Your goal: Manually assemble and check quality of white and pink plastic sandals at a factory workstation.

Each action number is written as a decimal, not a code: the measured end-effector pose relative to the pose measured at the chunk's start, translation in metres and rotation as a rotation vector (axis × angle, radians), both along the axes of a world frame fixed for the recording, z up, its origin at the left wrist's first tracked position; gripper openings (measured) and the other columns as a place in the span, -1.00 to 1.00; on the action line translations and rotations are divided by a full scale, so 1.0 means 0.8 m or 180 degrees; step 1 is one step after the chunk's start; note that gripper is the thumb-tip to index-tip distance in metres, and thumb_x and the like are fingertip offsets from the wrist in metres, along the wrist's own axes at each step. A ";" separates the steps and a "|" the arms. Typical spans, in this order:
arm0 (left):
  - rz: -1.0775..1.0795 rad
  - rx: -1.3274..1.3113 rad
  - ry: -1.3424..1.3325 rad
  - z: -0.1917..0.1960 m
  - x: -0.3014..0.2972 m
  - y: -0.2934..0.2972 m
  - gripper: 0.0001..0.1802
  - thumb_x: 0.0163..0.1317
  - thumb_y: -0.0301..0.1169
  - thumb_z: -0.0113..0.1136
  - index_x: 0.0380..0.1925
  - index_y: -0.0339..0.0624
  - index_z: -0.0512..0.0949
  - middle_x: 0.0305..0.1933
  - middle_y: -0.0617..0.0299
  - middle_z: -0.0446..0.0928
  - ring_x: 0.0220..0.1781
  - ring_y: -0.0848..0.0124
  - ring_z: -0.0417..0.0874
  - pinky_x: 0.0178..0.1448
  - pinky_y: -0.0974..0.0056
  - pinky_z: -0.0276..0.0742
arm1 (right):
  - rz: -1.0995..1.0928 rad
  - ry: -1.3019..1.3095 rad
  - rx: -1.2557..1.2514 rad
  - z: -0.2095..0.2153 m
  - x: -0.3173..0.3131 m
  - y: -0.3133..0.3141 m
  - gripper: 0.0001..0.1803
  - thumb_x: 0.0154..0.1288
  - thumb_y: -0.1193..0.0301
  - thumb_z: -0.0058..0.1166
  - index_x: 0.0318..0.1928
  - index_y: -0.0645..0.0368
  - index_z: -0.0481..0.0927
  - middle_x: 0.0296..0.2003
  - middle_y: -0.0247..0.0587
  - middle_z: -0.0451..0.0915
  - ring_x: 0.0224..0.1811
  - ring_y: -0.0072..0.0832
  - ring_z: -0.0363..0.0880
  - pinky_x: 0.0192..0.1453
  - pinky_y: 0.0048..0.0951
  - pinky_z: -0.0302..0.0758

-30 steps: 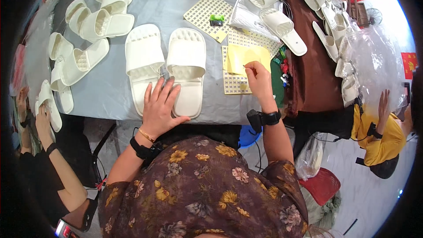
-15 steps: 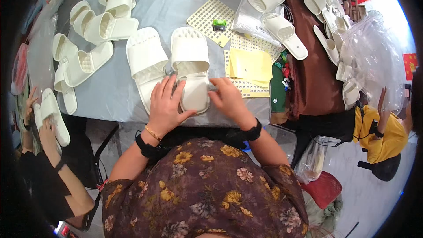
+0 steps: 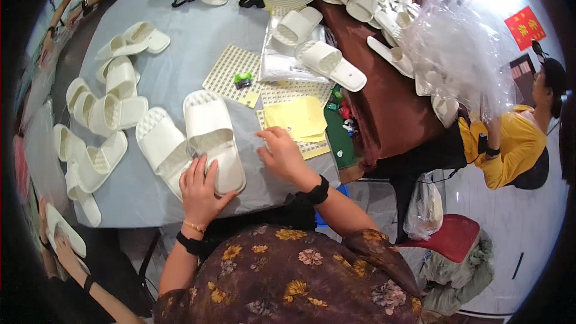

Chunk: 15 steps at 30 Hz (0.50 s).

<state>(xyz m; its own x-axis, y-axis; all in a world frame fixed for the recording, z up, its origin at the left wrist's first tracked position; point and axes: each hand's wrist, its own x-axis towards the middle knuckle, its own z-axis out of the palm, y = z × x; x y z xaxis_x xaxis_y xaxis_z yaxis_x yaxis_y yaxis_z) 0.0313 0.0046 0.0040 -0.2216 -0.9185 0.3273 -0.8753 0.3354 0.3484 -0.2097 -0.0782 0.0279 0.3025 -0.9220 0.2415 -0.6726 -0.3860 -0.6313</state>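
Note:
A pair of white slides lies on the grey-covered table: a left slipper, tilted outward, and a right slipper beside it, both toes pointing away from me. My left hand rests with spread fingers across the inner heel parts of the two. My right hand hovers between the right slipper and a stack of yellow paper sheets, its thumb and forefinger apart. No held thing shows between those fingers. Below and around the yellow paper lie sticker sheets with small printed labels.
Several white slippers stand along the table's left side. A small green-and-black item sits on a sticker sheet. More slippers lie on a plastic pack and in a heap on the brown cloth. Co-workers are at left, far side and right.
My view has swung, so the table sits lower and more of its far side shows. My right hand has moved off the right slipper's edge toward the yellow paper; my left hand stays put.

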 end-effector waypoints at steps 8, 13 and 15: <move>0.0047 0.0058 -0.0023 -0.003 -0.001 0.000 -0.11 -0.01 0.22 0.32 0.20 -0.17 0.46 0.34 -0.05 0.37 0.35 0.06 0.36 0.40 -0.03 0.10 | -0.1535 0.1011 -0.0220 -0.019 -0.117 -0.029 -0.48 0.13 0.38 0.26 0.13 0.22 0.50 0.15 0.06 0.47 0.21 0.04 0.37 0.24 -0.02 0.36; 0.0020 0.0030 -0.0125 -0.002 -0.004 0.001 -0.12 0.02 0.22 0.29 0.21 -0.17 0.45 0.35 -0.06 0.36 0.35 0.07 0.36 0.41 -0.03 0.10 | -0.1325 0.1443 -0.0012 -0.034 -0.102 -0.008 -0.45 0.15 0.25 0.23 0.14 0.19 0.49 0.24 0.05 0.40 0.33 0.02 0.26 0.32 0.09 0.25; 0.0024 0.0016 -0.0151 -0.003 -0.004 0.000 -0.12 0.02 0.22 0.29 0.21 -0.17 0.45 0.36 -0.06 0.36 0.34 0.07 0.36 0.41 -0.03 0.10 | -0.1264 0.1372 -0.0077 -0.042 -0.089 -0.003 -0.46 0.15 0.25 0.23 0.13 0.19 0.50 0.23 0.05 0.41 0.33 0.02 0.26 0.32 0.08 0.24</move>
